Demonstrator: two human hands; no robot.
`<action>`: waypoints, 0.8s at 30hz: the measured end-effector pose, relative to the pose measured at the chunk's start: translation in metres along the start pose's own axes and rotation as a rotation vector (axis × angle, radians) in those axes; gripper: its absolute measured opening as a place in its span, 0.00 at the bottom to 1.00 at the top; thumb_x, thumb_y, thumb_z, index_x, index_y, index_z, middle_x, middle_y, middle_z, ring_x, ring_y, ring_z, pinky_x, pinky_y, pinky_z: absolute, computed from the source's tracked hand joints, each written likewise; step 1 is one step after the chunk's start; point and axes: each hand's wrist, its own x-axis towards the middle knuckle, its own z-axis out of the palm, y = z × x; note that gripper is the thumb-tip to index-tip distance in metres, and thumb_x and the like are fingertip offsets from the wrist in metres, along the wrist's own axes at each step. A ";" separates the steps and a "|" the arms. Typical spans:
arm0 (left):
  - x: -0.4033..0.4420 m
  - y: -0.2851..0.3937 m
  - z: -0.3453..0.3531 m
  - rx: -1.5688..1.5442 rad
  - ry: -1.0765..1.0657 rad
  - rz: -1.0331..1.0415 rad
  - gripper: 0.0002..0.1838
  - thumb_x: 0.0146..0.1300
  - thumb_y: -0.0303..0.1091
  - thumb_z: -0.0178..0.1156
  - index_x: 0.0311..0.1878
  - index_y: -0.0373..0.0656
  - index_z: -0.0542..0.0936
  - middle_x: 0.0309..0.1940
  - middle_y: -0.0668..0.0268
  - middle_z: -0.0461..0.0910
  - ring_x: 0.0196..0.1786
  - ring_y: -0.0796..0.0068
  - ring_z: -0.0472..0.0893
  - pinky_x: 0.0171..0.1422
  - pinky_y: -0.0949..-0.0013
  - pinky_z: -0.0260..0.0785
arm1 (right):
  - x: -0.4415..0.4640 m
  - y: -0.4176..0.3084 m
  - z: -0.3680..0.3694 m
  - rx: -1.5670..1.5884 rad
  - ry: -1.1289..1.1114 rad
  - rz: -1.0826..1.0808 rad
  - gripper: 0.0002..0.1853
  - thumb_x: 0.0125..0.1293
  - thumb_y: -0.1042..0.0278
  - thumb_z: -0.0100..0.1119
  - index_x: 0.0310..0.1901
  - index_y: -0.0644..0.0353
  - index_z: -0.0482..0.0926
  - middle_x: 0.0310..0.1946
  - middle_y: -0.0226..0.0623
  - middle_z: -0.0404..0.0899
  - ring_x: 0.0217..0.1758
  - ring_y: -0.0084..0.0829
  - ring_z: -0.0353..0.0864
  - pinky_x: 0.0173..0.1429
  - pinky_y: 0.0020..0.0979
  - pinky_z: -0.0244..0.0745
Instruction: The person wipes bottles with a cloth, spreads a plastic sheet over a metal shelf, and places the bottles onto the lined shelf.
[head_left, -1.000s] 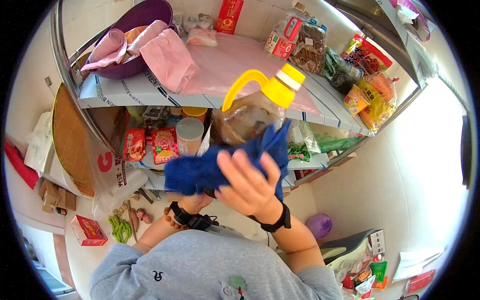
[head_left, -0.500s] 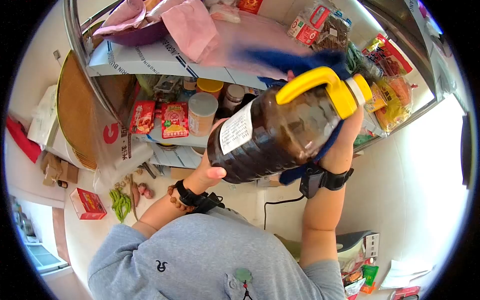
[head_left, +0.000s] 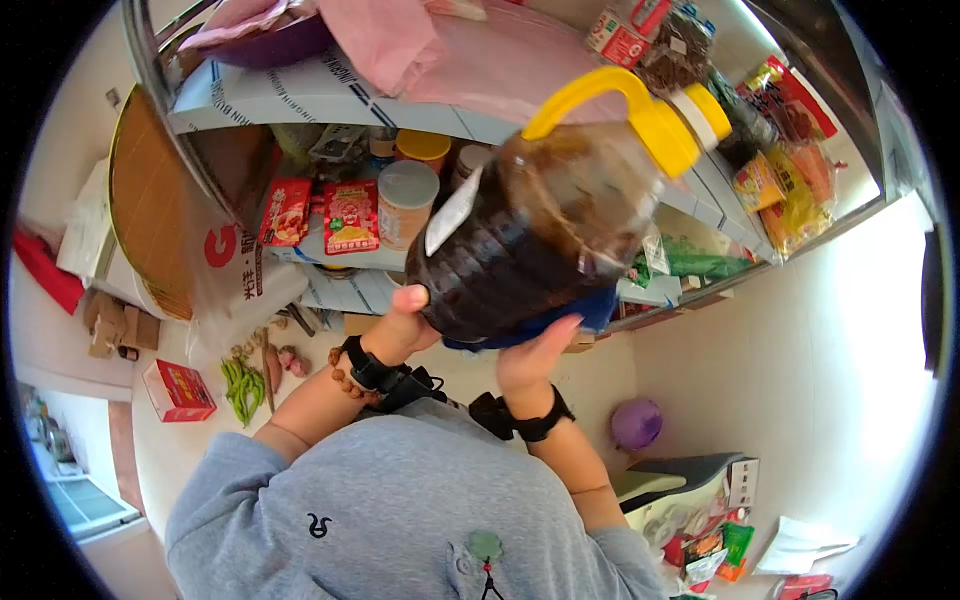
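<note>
A large bottle of dark liquid (head_left: 520, 230) with a yellow cap and handle is held tilted in front of the shelves, its cap toward the upper right. My left hand (head_left: 405, 328) grips the bottle's base, thumb on its side. Against the underside of the bottle, a blue cloth (head_left: 585, 315) is pressed by my right hand (head_left: 538, 358); its thumb shows and the other fingers are hidden behind cloth and bottle. A white label faces the left side of the bottle.
Behind the bottle, a metal shelf (head_left: 290, 95) holds a purple basin (head_left: 270, 47) and pink cloth. Below are red packets (head_left: 350, 215) and a lidded jar (head_left: 406, 205). Packaged food (head_left: 800, 185) lies at right. Green peppers (head_left: 242, 388) and a red box (head_left: 180, 390) are lower left.
My right hand and the blue cloth have moved from behind the bottle's neck down to its underside. The bottle has shifted slightly up and left.
</note>
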 end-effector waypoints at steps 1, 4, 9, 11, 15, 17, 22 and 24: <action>0.001 -0.001 0.002 -0.022 0.018 0.007 0.52 0.44 0.60 0.66 0.68 0.39 0.59 0.65 0.57 0.65 0.66 0.63 0.68 0.72 0.59 0.57 | -0.010 0.000 0.004 -0.172 -0.065 -0.202 0.27 0.70 0.53 0.44 0.62 0.65 0.63 0.67 0.47 0.61 0.68 0.49 0.61 0.72 0.48 0.50; 0.003 0.002 0.016 0.023 0.084 0.044 0.52 0.46 0.63 0.64 0.68 0.40 0.60 0.65 0.57 0.66 0.65 0.62 0.68 0.71 0.59 0.59 | 0.046 -0.045 0.009 -0.008 -0.234 -0.260 0.27 0.62 0.56 0.58 0.59 0.61 0.69 0.69 0.51 0.57 0.71 0.52 0.55 0.73 0.52 0.41; 0.000 -0.003 0.010 0.036 0.031 -0.025 0.51 0.48 0.69 0.59 0.69 0.43 0.59 0.67 0.59 0.63 0.67 0.60 0.67 0.72 0.57 0.58 | 0.124 -0.074 -0.009 -0.359 -0.478 -0.544 0.16 0.56 0.60 0.60 0.46 0.54 0.82 0.71 0.54 0.52 0.74 0.56 0.47 0.73 0.52 0.40; 0.003 -0.005 0.017 0.036 0.069 0.045 0.52 0.49 0.70 0.58 0.69 0.44 0.59 0.66 0.59 0.64 0.67 0.60 0.67 0.72 0.57 0.58 | 0.123 -0.071 -0.012 -0.298 -0.429 -0.526 0.15 0.56 0.62 0.58 0.44 0.53 0.83 0.70 0.57 0.51 0.74 0.58 0.46 0.73 0.52 0.41; 0.004 -0.016 0.002 0.060 0.226 0.023 0.51 0.52 0.73 0.53 0.69 0.44 0.60 0.65 0.58 0.66 0.66 0.60 0.68 0.71 0.56 0.58 | 0.061 -0.039 -0.004 -0.104 -0.174 -0.348 0.26 0.61 0.59 0.51 0.60 0.61 0.71 0.70 0.59 0.49 0.72 0.57 0.49 0.75 0.48 0.40; 0.001 -0.014 -0.003 -0.043 0.055 0.055 0.50 0.53 0.73 0.51 0.69 0.44 0.61 0.67 0.58 0.65 0.66 0.60 0.67 0.71 0.55 0.58 | 0.034 -0.023 -0.002 0.197 -0.249 -0.003 0.35 0.63 0.51 0.52 0.66 0.63 0.59 0.70 0.52 0.51 0.72 0.47 0.52 0.75 0.44 0.42; 0.003 0.006 0.023 -0.348 -0.084 -0.066 0.52 0.50 0.72 0.53 0.72 0.50 0.55 0.70 0.55 0.57 0.69 0.46 0.61 0.63 0.29 0.57 | 0.045 0.001 -0.003 0.636 -0.123 0.183 0.43 0.64 0.47 0.55 0.72 0.61 0.48 0.71 0.45 0.52 0.71 0.39 0.59 0.74 0.41 0.49; 0.009 0.005 0.024 -0.508 -0.128 -0.268 0.49 0.55 0.71 0.47 0.72 0.46 0.56 0.67 0.46 0.58 0.67 0.39 0.61 0.51 0.25 0.64 | 0.064 -0.006 -0.022 0.878 -0.172 0.535 0.44 0.63 0.41 0.55 0.72 0.59 0.49 0.71 0.43 0.55 0.69 0.38 0.61 0.74 0.40 0.51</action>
